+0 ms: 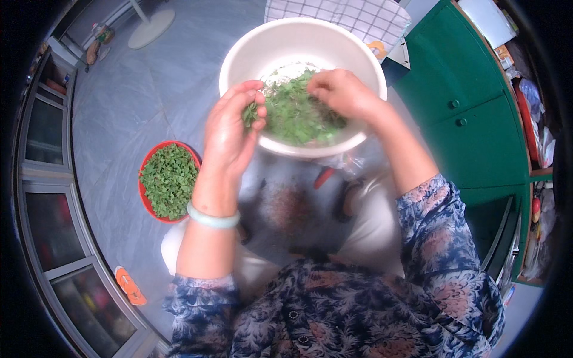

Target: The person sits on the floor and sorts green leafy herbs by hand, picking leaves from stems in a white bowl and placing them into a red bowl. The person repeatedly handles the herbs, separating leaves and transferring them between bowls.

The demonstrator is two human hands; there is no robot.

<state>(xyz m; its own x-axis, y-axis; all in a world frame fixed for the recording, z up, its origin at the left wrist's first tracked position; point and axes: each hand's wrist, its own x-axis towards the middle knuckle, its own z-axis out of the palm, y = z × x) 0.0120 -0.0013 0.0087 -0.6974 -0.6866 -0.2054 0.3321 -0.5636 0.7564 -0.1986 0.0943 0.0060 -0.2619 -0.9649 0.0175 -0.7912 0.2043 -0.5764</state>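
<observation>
A large white plastic basin (304,33) stands before me with loose leafy greens (295,112) lying in it. My left hand (233,116), with a pale bangle (213,218) on its forearm, is at the basin's left rim and holds a small bunch of green leaves (250,114) between thumb and fingers. My right hand (342,91) is over the right part of the basin, fingers curled down at the greens; whether they grip any leaves cannot be told. Down to the left, a red bowl (142,190) full of picked green leaves (169,179) sits on the floor.
A green cabinet (470,143) stands at the right, beside open shelves. A checked cloth (340,15) hangs behind the basin. Glass-fronted doors (56,219) line the left side. On the grey floor (121,112) are a white round stand base (152,29) and an orange item (130,286).
</observation>
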